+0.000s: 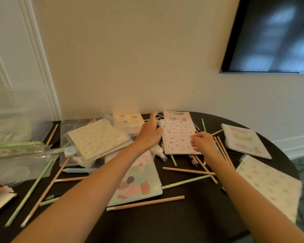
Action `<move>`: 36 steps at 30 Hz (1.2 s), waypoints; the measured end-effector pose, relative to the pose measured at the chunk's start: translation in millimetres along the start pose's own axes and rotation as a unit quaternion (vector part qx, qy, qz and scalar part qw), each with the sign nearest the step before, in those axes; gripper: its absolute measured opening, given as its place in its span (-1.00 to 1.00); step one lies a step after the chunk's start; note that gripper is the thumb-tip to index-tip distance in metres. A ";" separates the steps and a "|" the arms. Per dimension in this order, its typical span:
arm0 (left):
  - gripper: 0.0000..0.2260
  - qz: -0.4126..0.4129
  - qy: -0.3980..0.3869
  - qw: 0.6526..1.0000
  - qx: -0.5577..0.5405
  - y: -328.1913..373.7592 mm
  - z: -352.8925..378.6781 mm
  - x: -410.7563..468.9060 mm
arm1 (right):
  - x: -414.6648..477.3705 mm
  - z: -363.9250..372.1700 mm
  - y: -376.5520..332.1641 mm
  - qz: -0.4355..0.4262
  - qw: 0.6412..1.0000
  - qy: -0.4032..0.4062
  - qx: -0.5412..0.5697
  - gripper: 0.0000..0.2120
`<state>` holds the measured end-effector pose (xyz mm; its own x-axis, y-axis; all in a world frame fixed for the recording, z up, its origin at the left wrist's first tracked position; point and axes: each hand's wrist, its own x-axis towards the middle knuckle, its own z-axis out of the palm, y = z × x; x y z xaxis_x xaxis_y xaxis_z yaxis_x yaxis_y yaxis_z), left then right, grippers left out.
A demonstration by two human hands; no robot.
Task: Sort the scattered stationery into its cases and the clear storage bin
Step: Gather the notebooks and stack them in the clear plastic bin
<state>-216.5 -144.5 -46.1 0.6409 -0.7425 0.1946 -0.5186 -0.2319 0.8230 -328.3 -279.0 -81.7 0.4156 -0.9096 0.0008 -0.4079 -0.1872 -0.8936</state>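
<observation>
While almost everything lies loose, the dark round desk (191, 218) carries the whole job, so the sorting looks barely begun. Taking the pink spiral notebook (178, 137) at the desk's far middle as the landmark: the clear storage bin (9, 109) stands far to its left at the desk's edge, with something pale-green inside, though what is too blurred to tell. Nearer than the bin lies a clear pencil case (19, 155) with a green strip. Other notebooks lie around the landmark, including a pale patterned one (96, 139) to its left and two (246, 141) to its right. Wooden and green pencils (146, 202) are scattered in front of it. The left hand (150, 132) reaches over its left edge, fingers extended and loosely bent, holding nothing visible. The right hand (203, 142) rests at its right edge, fingers curled; whether this grip pinches the cover cannot be told.
</observation>
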 end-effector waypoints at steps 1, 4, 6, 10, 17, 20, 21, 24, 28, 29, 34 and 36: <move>-0.54 -0.021 -0.002 1.000 -0.019 5.1 6.5 6.0 | 8.2 -5.0 9.2 -0.007 0.998 0.015 -0.059 -0.86; -0.59 -0.082 -0.039 0.996 0.003 9.8 25.9 27.2 | 25.1 -16.8 27.4 -0.011 0.985 0.008 -0.173 -0.81; -0.57 -0.121 -0.077 0.988 0.048 4.8 36.6 40.6 | 35.8 -17.8 34.7 -0.003 0.976 -0.026 -0.217 -0.77; -0.59 -0.221 -0.108 0.967 0.064 -4.1 59.3 59.6 | 56.1 -12.2 42.6 0.012 0.971 -0.044 -0.234 -0.74; -0.44 -0.303 -0.049 0.951 0.039 -17.7 75.7 78.1 | 62.3 -11.5 31.8 0.027 0.993 -0.054 -0.099 -0.71; -0.40 -0.300 0.035 0.953 0.035 -15.0 75.7 78.7 | 58.5 -12.3 26.2 0.025 0.997 -0.068 -0.017 -0.88; -0.44 -0.285 0.073 0.955 0.030 -12.8 74.9 78.8 | 57.2 -13.7 23.3 0.019 0.997 -0.069 0.009 -0.85; -0.61 -0.206 0.159 0.964 -0.061 -3.9 67.4 73.5 | 53.1 -16.8 15.8 0.003 0.994 -0.057 0.091 -0.68; -0.67 -0.118 0.211 0.942 -0.232 14.0 44.3 55.0 | 43.0 -15.5 3.1 0.008 0.970 -0.063 0.233 -0.58; -0.70 -0.103 0.229 0.934 -0.255 16.9 34.4 49.1 | 38.2 -14.8 -0.8 0.012 0.956 -0.084 0.281 -0.60; -0.77 -0.100 0.230 0.915 -0.315 18.4 -16.8 18.9 | 12.8 -1.0 -19.1 0.025 0.857 -0.221 0.465 -0.56; -0.77 -0.098 0.231 0.911 -0.327 14.7 -39.6 2.8 | -2.7 8.3 -31.8 0.017 0.847 -0.223 0.482 -0.58</move>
<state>-200.0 -125.2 -12.3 0.9331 -0.3485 0.0889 -0.0166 0.2050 0.9786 -309.6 -267.4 -56.9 0.7709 -0.6368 -0.0090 0.3390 0.4223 -0.8407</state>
